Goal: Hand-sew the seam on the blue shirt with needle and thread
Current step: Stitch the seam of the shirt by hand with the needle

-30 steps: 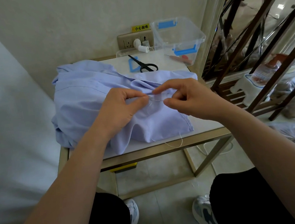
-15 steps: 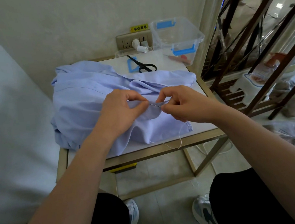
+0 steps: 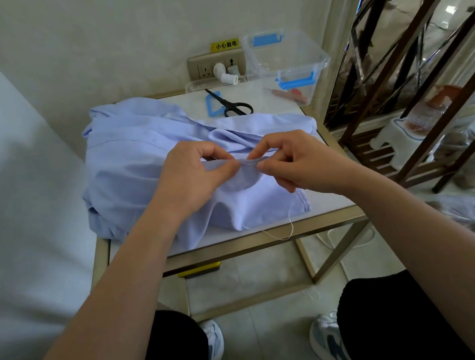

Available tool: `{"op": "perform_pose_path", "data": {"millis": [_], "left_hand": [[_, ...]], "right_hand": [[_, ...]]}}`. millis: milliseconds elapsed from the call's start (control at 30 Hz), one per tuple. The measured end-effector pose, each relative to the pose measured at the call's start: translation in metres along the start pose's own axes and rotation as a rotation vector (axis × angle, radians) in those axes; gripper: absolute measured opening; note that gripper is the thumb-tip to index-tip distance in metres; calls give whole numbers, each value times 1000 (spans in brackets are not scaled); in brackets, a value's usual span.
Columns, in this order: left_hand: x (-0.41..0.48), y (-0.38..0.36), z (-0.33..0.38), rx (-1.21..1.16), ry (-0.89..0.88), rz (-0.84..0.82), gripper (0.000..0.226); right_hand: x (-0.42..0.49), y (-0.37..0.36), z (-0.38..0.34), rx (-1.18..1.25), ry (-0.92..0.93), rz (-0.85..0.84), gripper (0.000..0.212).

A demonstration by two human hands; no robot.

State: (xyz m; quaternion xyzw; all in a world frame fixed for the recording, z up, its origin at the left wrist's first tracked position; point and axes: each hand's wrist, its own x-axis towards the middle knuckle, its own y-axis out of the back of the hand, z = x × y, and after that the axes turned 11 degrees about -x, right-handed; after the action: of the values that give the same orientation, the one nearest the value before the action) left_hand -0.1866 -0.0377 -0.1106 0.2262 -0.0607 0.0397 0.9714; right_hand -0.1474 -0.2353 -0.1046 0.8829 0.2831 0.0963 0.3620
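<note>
A crumpled light-blue shirt (image 3: 127, 162) lies across the small white table (image 3: 330, 201). My left hand (image 3: 191, 179) pinches a fold of the shirt's fabric between thumb and fingers. My right hand (image 3: 293, 164) pinches a thin silver needle (image 3: 249, 165) that lies level between the two hands, its tip at the fold. A pale thread (image 3: 288, 230) trails down from under my right hand and loops over the table's front edge.
Black scissors (image 3: 232, 105) and a blue plastic frame (image 3: 213, 105) lie behind the shirt. A white thread spool (image 3: 226, 76) stands by the wall socket (image 3: 217, 63). A clear box (image 3: 288, 61) sits at the back right. Dark metal shelving (image 3: 414, 76) stands right of the table.
Both hands have dropped slightly toward the shirt and closed in on each other. The needle now sits shorter between the fingertips, further into the fold.
</note>
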Motion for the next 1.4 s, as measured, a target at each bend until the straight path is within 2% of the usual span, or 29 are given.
{"op": "perform_pose_path", "data": {"millis": [200,533,833,1033,1400], "left_hand": [[-1,2,2,-94,56,-12,5],[-2,7,8,-286,108,-115,10],[-1,10,7,-350,117,-166,15],[-3,11,8,-448,176,-233,8],[-4,7,8,-538,209,-255,9]], "right_hand": [[-2,6,1,103,-31,-12,13],[-1,10,5,270,-33,-72,15],[0,10,8,345,-15,-102,18],[0,10,9,418,8,-138,19],[3,1,8,470,37,-121,9]]}}
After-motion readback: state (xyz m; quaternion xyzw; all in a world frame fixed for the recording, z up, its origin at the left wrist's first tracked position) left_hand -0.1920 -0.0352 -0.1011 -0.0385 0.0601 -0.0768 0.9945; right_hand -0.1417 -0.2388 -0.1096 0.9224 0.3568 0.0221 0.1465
